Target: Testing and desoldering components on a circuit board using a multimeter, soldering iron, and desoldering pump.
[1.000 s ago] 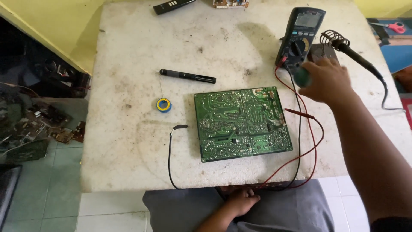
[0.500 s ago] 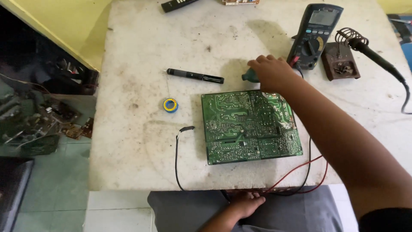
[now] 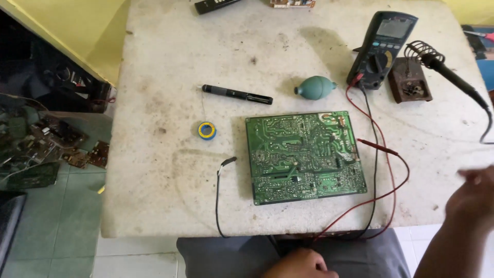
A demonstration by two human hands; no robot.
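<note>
Up-left of the blurred right hand (image 3: 476, 193), well apart from its fingers: teal rubber blower bulb (image 3: 315, 87), pear-shaped, lying on its side on the white table (image 3: 164, 77), nozzle toward the multimeter (image 3: 382, 49). Fingers too blurred to tell wide or narrow; holding nothing visible. Nearer those fingers: red probe lead (image 3: 378, 146), green circuit board (image 3: 304, 157). Left hand (image 3: 298, 265) low at the lap, fingers curled, grip unclear.
</note>
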